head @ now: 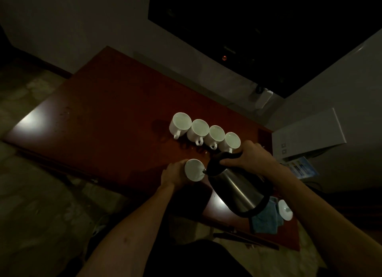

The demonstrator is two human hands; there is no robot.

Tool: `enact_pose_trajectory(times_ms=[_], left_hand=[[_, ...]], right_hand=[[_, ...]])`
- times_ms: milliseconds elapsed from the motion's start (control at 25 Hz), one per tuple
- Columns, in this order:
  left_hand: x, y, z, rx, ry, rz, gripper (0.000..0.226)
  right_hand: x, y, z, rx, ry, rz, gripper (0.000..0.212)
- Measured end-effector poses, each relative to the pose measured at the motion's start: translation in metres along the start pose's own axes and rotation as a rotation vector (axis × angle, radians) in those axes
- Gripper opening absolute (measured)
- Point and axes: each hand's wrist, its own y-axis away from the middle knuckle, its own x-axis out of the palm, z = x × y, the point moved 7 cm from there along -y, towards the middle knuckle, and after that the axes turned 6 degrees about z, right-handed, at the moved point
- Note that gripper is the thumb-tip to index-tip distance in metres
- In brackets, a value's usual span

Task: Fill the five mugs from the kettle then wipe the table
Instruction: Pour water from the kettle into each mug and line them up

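Fingers of the left hand (172,176) curled round the fifth mug (194,170), while the right hand (251,158) gripped the tilted kettle (235,185), spout at its rim. Four mugs (204,130) behind looked filled; wiping with the blue cloth (266,219) remained.

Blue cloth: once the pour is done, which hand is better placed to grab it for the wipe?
Right, probably. The blue cloth lies at the table's right end, by the right hand gripping the kettle. The left hand holds the fifth mug, farther away.
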Motion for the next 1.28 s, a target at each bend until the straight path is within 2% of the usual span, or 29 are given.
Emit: enact_pose_trajectory(times_ms=[480,560,720,920,1120,1280], left_hand=[[0.0004,-0.0009,0.0003,-0.017,-0.026,0.008,0.075],[0.0004,-0.0012,-0.0006,-0.011,-0.024,0.005,0.074],[0.0002,-0.0018,0.0002,-0.005,-0.002,0.001,0.072],[0.0003,-0.0019,-0.0002,0.002,0.013,0.004,0.072],[0.0002,0.0000,-0.0020,0.003,0.000,0.001,0.072],[-0.0013,0.0013,-0.0030,0.004,-0.003,-0.003,0.070]], right_hand=[[-0.0013,0.0021,-0.0018,0.007,-0.006,0.025,0.125],[-0.0007,0.0034,0.0011,0.013,-0.009,0.046,0.118],[0.0002,0.0044,0.0034,0.018,-0.018,0.060,0.085],[0.0018,0.0036,0.0061,0.005,-0.010,0.051,0.074],[0.0005,0.0035,0.0076,0.003,-0.008,0.059,0.082],[0.0013,0.0019,0.0053,-0.007,-0.017,0.064,0.098]])
